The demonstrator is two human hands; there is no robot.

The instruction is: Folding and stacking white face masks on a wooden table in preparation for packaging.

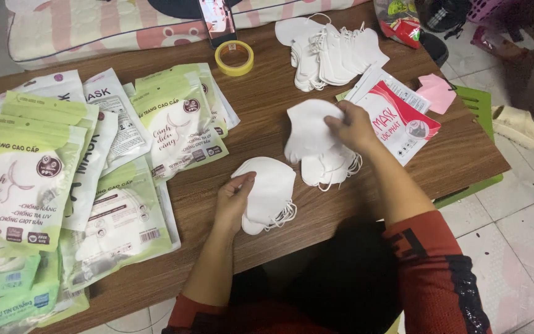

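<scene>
My left hand [233,199] rests on a small stack of white folded face masks [270,192] lying near the front edge of the brown wooden table [267,99]. Just right of it, my right hand [353,127] pinches one white mask [310,127] and holds it above a second small pile of masks [329,166] with loose ear loops. A larger heap of white masks [332,52] lies at the back of the table.
Green-and-white mask packets [38,173] cover the table's left side. Red-and-white packets [397,117] and a pink paper [437,91] lie at right. A yellow tape roll [234,57] and a phone [217,18] stand at the back. A sandal [517,125] is on the tiled floor.
</scene>
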